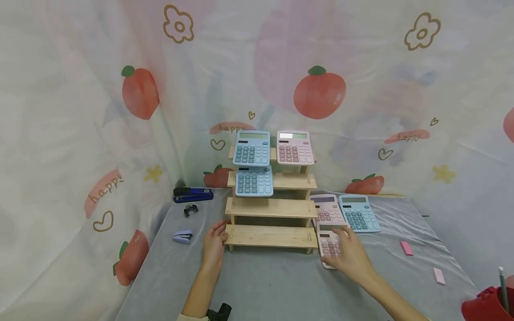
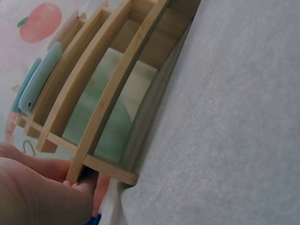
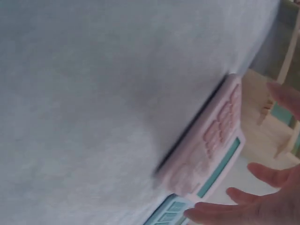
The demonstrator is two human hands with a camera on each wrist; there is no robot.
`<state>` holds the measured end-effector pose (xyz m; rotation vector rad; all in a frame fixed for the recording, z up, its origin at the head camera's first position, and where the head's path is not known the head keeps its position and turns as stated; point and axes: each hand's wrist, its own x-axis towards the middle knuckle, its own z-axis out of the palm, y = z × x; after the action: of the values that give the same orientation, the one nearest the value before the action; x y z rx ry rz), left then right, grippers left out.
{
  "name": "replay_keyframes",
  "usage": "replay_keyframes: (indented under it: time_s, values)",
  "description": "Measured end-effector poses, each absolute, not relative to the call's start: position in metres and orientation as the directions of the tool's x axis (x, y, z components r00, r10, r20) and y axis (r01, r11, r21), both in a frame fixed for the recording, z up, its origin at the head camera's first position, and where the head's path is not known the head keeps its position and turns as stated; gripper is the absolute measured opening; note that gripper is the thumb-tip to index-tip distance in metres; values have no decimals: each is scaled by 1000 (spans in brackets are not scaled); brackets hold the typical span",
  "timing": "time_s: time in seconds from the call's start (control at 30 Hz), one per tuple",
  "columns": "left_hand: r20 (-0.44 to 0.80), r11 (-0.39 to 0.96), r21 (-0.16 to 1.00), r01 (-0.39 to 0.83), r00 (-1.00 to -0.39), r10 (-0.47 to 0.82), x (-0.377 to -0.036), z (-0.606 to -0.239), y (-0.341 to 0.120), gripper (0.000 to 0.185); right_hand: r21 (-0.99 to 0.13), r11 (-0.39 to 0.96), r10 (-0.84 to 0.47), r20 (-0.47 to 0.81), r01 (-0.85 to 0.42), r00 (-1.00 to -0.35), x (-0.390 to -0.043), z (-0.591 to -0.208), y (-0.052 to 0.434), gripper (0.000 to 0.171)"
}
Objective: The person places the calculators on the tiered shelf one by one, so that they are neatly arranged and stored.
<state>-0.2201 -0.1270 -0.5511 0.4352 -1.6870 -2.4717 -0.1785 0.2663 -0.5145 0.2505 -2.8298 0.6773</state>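
Note:
A stepped wooden display shelf (image 1: 271, 208) stands mid-table. My left hand (image 1: 213, 249) holds the left end of its lowest plank, thumb and fingers around the corner in the left wrist view (image 2: 42, 187). To the right of the shelf lies a pink calculator (image 1: 327, 243), keys up. Over it is my right hand (image 1: 351, 257), fingers spread and apart in the right wrist view, where the pink calculator (image 3: 201, 161) shows beside the fingertips. Two blue calculators (image 1: 251, 148) and one pink calculator (image 1: 295, 148) stand on the upper steps.
Behind the near pink calculator lie another pink calculator (image 1: 326, 207) and a blue calculator (image 1: 358, 214). Left of the shelf are a dark blue stapler (image 1: 193, 195), a black clip (image 1: 190, 210) and a small lilac stapler (image 1: 183, 236). Pink erasers (image 1: 406, 248) and a red pen holder (image 1: 483, 305) are at right.

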Motion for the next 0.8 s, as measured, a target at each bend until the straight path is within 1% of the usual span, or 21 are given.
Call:
replay_keyframes:
  time_s: [0.17,0.23,0.3,0.37,0.57,0.8]
  values:
    - [-182,-368,926,-80,-951,-250,-219,-551,-128,55,-388,909,-104,141,-152,-985,-177,-530,276,117]
    - [-185,-364,928,-85,-951,-249,-218,-552,-128,56,-385,914,-94,101,-126,-990,-178,-535,279,123]
    - [-181,-361,929,-83,-951,-249,-218,-552,-127,56,-390,914,-84,79,-108,-993,-180,-540,280,126]
    - [-182,-359,930,-84,-951,-249,-218,-552,-127,56,-403,909,-77,86,-106,-993,-181,-543,281,126]
    - [-171,-359,931,-70,-951,-257,-218,-550,-127,56,-436,888,-76,175,-147,-982,-182,-548,280,127]
    - [-164,-371,927,-61,-953,-253,-219,-552,-127,56,-466,873,-51,208,-145,-977,-182,-545,275,115]
